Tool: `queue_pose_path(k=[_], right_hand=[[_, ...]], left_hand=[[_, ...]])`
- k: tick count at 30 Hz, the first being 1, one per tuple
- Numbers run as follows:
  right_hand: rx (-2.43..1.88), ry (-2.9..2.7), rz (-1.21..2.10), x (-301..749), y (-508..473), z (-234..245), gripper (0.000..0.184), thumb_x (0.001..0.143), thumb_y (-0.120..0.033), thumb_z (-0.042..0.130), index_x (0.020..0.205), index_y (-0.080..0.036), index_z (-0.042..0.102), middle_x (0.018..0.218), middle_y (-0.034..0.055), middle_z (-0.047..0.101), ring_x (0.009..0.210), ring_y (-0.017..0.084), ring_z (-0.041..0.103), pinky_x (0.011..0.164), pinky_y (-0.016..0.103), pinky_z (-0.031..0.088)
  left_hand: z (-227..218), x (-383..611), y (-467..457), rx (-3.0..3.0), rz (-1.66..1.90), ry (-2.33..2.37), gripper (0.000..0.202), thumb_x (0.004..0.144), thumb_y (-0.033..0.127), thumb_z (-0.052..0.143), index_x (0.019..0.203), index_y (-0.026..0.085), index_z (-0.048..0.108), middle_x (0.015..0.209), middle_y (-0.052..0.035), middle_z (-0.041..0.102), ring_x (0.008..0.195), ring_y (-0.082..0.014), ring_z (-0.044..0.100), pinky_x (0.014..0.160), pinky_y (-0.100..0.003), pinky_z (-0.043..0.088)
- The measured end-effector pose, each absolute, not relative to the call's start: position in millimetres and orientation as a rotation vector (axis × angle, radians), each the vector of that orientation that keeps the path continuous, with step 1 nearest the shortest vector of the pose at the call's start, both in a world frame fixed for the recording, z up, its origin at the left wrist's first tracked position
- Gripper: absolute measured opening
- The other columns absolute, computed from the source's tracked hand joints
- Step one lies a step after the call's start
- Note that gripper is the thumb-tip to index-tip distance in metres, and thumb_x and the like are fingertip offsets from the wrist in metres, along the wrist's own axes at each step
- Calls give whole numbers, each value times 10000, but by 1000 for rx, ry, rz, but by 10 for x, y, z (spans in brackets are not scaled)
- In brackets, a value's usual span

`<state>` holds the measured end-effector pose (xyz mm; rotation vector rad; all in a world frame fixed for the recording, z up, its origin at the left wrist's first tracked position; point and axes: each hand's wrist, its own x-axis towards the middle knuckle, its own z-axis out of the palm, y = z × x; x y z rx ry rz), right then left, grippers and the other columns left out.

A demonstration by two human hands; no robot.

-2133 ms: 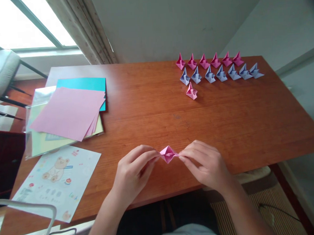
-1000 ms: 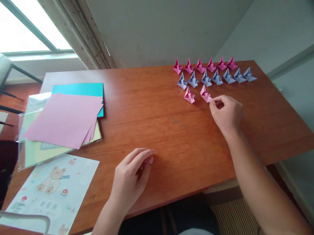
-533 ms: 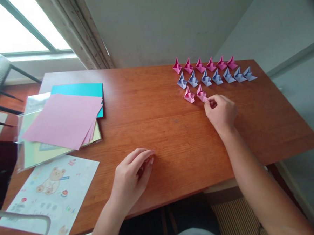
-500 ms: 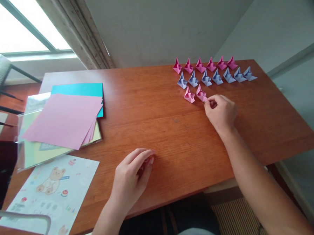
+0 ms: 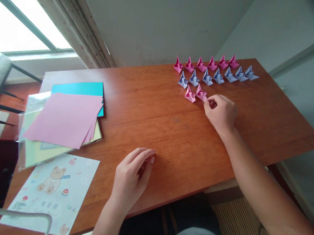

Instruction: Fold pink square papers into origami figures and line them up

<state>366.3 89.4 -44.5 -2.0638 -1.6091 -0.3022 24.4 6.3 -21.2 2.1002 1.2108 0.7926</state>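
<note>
In the upper right of the frame we see the right hand (image 5: pixel 221 112) with thumb and forefinger pinched together on the near, pointed tip of a small pink paper shape (image 5: pixel 201 93). The shape sits on the wooden table (image 5: pixel 151 117), just beside its pink neighbour (image 5: pixel 190 94). Above these two we note a row of seven pale purple shapes (image 5: pixel 207 79) and, above that, a row of six dark pink shapes (image 5: pixel 201 65).

At the lower centre we find the left hand (image 5: pixel 132 173) loosely curled, its thumb a little apart from the fingers, with nothing visible between them. Well apart from both hands, toward the left side of the frame, we see pink sheets (image 5: pixel 64 118), a blue sheet (image 5: pixel 83 87) and, lower down, a sheet with a bear print (image 5: pixel 82 174).

We judge the held shape to be very light, firm along its creases but easily dented on its thin walls, and apt to slide at a slight push. We would take hold at the flat tip, as here, pressing gently and leaving the raised peak and hollow middle untouched
</note>
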Motion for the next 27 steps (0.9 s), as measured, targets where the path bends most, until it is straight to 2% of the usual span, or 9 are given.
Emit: queue_pose_path(k=[16, 24, 27], right_hand=[[-2075, -1606, -297, 3625, 888, -422, 209, 886, -312, 607, 710, -202, 628, 729, 61, 683, 671, 192, 578, 616, 317, 329], [-2070, -1584, -351, 3646, 791, -335, 310, 908, -335, 591, 627, -208, 557, 659, 51, 648, 605, 177, 518, 575, 316, 267], [-2028, -1582, -316, 3572, 690, -301, 345, 920, -334, 587, 603, -212, 522, 616, 38, 614, 574, 169, 495, 569, 318, 267]], left_hand=[[-212, 252, 63, 2095, 788, 1219, 152, 961, 152, 574, 1054, 202, 682, 974, -41, 725, 844, -137, 699, 755, -219, 550], [-229, 254, 63, 2073, 777, 1227, 164, 965, 155, 562, 1066, 202, 682, 979, -42, 721, 857, -138, 695, 753, -222, 542], [-222, 270, 48, 2061, 759, 1222, 169, 972, 162, 548, 1068, 198, 683, 971, -43, 721, 825, -130, 691, 705, -206, 537]])
